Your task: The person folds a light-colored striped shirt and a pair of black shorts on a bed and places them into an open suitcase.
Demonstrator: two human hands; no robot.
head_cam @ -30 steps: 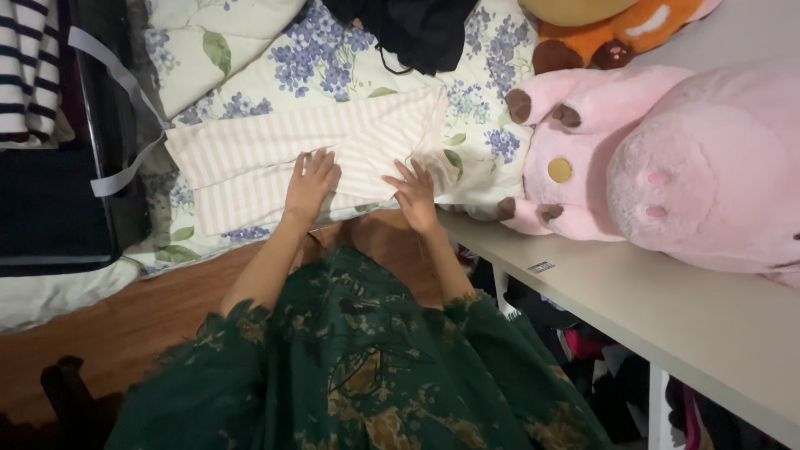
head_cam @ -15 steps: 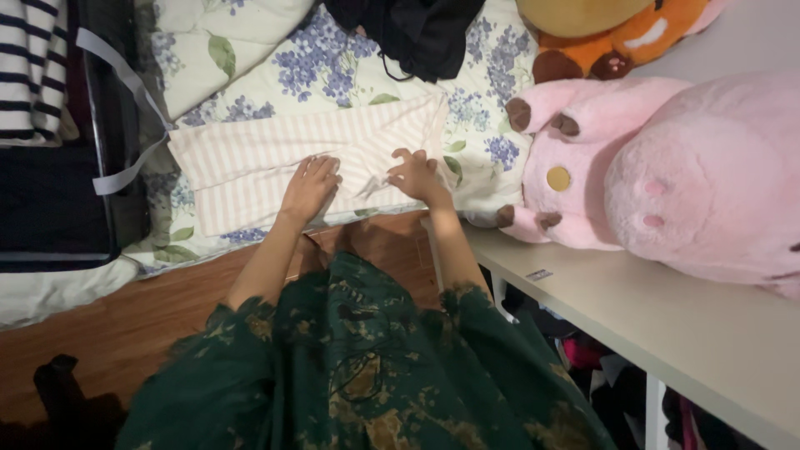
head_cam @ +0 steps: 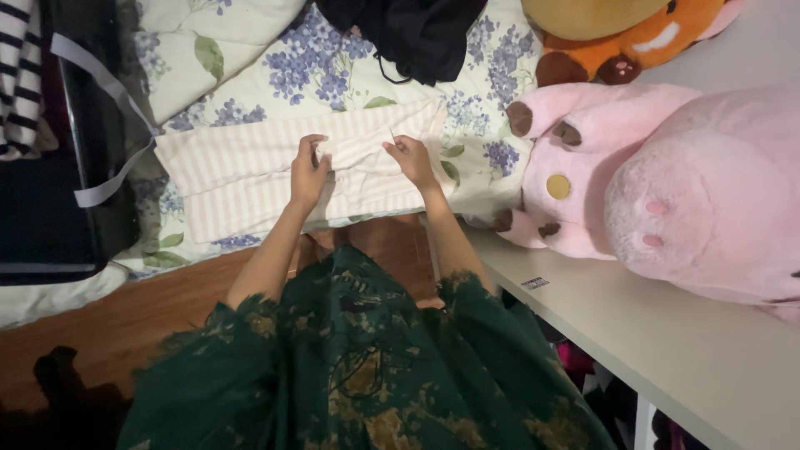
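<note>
- Bedroom setup here: a floral quilt [head_cam: 350,71] with purple blossoms is covering the bed, wood floor [head_cam: 125,317] is showing below it, and a pale shelf top [head_cam: 667,333] is running off to the right of the right hand.
- An open dark suitcase [head_cam: 50,208] is sitting well left of the left hand, with a grey strap lying across it; something striped is poking out at its far corner, can't tell what.
- One pink-and-white striped garment [head_cam: 233,167] is lying flat on the quilt, right under both hands.
- Left hand [head_cam: 308,171] is curling its fingers and pinching a fold of the fabric.
- Right hand [head_cam: 410,158] is gripping the same fold, just beside the left.
- Two plush toys: a big pink one [head_cam: 667,183] right of the right hand, an orange one [head_cam: 625,33] beyond it.
- One black garment [head_cam: 417,33] is bunching up beyond the hands.
</note>
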